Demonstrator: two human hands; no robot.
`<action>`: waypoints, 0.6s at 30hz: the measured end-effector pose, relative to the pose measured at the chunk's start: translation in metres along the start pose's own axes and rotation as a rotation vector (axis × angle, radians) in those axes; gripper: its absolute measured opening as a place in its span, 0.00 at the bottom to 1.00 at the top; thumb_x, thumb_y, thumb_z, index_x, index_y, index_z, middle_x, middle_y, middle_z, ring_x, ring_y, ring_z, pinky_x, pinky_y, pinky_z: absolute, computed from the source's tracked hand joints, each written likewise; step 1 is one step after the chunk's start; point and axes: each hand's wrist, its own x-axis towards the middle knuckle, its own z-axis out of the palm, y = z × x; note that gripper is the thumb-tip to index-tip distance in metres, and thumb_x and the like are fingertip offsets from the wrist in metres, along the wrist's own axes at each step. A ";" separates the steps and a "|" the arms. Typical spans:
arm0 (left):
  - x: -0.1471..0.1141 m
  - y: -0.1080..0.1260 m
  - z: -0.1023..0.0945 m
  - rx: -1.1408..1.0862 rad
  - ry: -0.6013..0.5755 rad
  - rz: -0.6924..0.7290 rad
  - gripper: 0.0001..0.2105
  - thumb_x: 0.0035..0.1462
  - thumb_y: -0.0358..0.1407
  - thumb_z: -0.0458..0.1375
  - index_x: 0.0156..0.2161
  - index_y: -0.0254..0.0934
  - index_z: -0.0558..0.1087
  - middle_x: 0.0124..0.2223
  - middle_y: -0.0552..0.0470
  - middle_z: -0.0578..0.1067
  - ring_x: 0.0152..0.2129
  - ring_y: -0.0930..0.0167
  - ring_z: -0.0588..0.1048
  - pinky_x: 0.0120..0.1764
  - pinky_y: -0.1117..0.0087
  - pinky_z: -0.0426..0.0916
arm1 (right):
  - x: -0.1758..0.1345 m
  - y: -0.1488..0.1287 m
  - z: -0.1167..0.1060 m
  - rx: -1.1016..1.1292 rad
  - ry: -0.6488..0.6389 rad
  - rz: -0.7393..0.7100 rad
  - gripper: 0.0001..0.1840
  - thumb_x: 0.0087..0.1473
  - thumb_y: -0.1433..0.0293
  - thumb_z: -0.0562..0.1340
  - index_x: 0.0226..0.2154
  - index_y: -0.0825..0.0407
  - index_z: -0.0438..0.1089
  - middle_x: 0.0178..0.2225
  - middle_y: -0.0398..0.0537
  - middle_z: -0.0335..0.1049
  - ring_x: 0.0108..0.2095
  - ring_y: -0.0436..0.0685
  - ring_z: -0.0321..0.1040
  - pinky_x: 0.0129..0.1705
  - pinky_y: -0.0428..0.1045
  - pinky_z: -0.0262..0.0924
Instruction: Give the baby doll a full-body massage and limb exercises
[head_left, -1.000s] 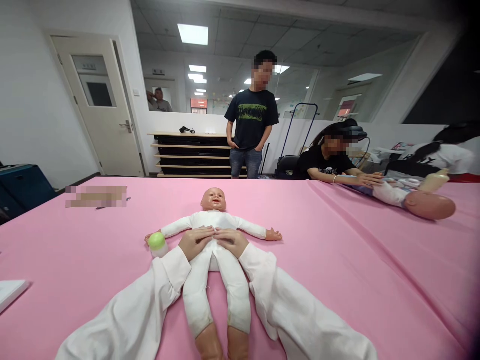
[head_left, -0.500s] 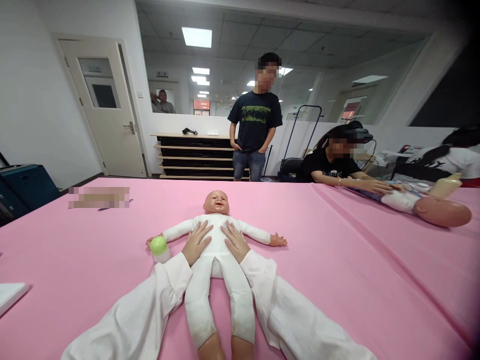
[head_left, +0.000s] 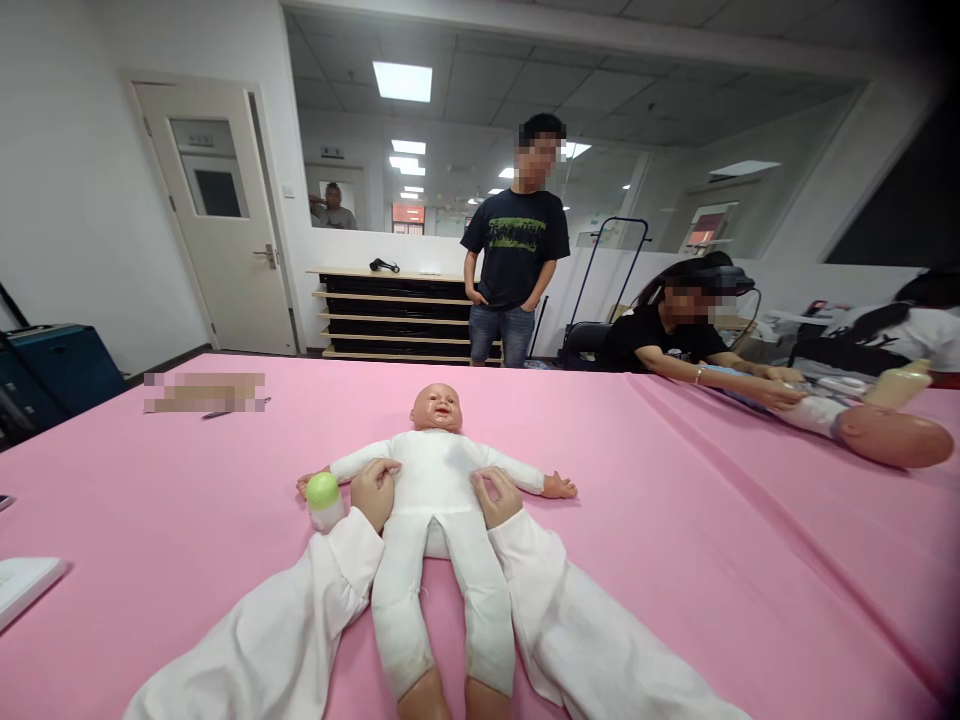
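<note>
A baby doll [head_left: 431, 470] lies on its back on a pink-covered table, arms spread and legs toward me. Its head is bare plastic and its body is white cloth. My left hand [head_left: 373, 492] is at the torso's left edge, fingers bent and drawn together, tips at the cloth. On the opposite edge, my right hand [head_left: 498, 494] has its fingers curled in toward the thumb, close to the cloth. Whether either hand pinches the cloth is hidden. A small bottle with a green cap [head_left: 324, 500] stands beside my left wrist, near one doll hand.
A pen [head_left: 236, 407] lies by a blurred-out item [head_left: 206, 393] at the far left. A white object [head_left: 30, 585] sits at the left edge. Right, a seated person [head_left: 686, 320] handles another doll [head_left: 892, 435]; a bottle [head_left: 898, 384] is near it. Someone stands behind the table [head_left: 577, 400].
Both my hands have slid outward from the doll's chest to its sides, and their spread fingers have curled in. The seated person's hands have moved along the other doll.
</note>
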 end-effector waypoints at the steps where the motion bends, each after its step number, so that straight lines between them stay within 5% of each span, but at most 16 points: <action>1: -0.001 0.005 -0.002 -0.028 -0.018 0.080 0.12 0.49 0.27 0.46 0.27 0.35 0.72 0.28 0.51 0.76 0.29 0.69 0.75 0.34 0.65 0.72 | -0.001 0.000 0.001 0.016 -0.018 -0.029 0.14 0.57 0.64 0.54 0.44 0.51 0.64 0.47 0.50 0.63 0.43 0.53 0.64 0.45 0.53 0.62; 4: -0.004 0.018 -0.005 -0.137 -0.113 0.395 0.13 0.49 0.26 0.46 0.27 0.37 0.73 0.28 0.52 0.77 0.30 0.71 0.75 0.36 0.66 0.72 | -0.006 -0.001 0.005 0.078 -0.079 -0.130 0.12 0.56 0.63 0.55 0.38 0.50 0.70 0.41 0.50 0.69 0.42 0.54 0.66 0.46 0.54 0.62; 7: -0.007 0.025 -0.007 -0.162 -0.214 0.553 0.15 0.49 0.25 0.46 0.33 0.38 0.75 0.34 0.50 0.78 0.34 0.71 0.76 0.38 0.66 0.72 | -0.009 -0.002 0.006 0.159 -0.162 -0.298 0.13 0.56 0.66 0.54 0.37 0.48 0.72 0.39 0.50 0.73 0.44 0.57 0.67 0.49 0.56 0.59; 10: -0.009 0.024 -0.008 -0.167 -0.338 0.564 0.16 0.50 0.26 0.47 0.40 0.37 0.74 0.40 0.48 0.77 0.41 0.69 0.75 0.42 0.64 0.71 | -0.009 -0.003 0.005 0.190 -0.269 -0.395 0.17 0.57 0.67 0.51 0.47 0.47 0.68 0.46 0.49 0.69 0.52 0.57 0.61 0.54 0.59 0.54; 18: -0.005 0.014 -0.004 -0.118 -0.544 0.443 0.17 0.57 0.33 0.48 0.51 0.39 0.67 0.51 0.46 0.70 0.53 0.66 0.64 0.53 0.54 0.59 | -0.004 0.016 0.012 0.068 -0.400 -0.366 0.26 0.59 0.57 0.45 0.56 0.49 0.57 0.57 0.54 0.55 0.60 0.58 0.47 0.58 0.64 0.42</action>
